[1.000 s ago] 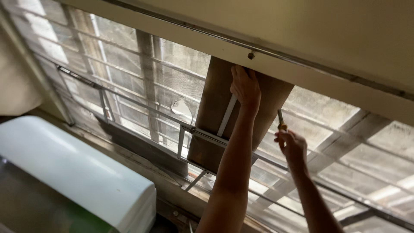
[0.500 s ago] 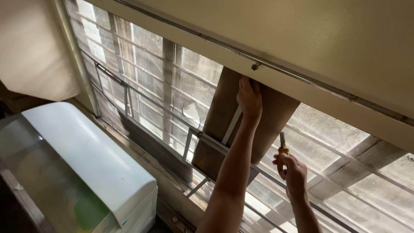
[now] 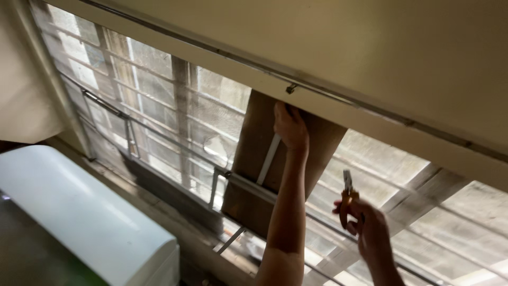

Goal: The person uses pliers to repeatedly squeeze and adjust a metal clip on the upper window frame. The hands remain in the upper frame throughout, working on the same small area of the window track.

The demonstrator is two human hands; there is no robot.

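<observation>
Overhead, the left hand [image 3: 291, 127] is pressing flat against a brown cardboard sheet [image 3: 254, 153] propped against the window grille [image 3: 159, 106], fingers spread near its top edge beside a white strip [image 3: 268, 159]. Lower and to its right, the right hand [image 3: 368, 228] is closing around orange-handled pliers [image 3: 346, 193], tips pointing up. Below the left arm, a white air conditioner [image 3: 79, 217] is sitting.

I'm seeing a matt brown cardboard sheet [image 3: 296, 159], dull metal window bars [image 3: 159, 132] beside it, and a glossy white plastic unit [image 3: 79, 212] below it.
</observation>
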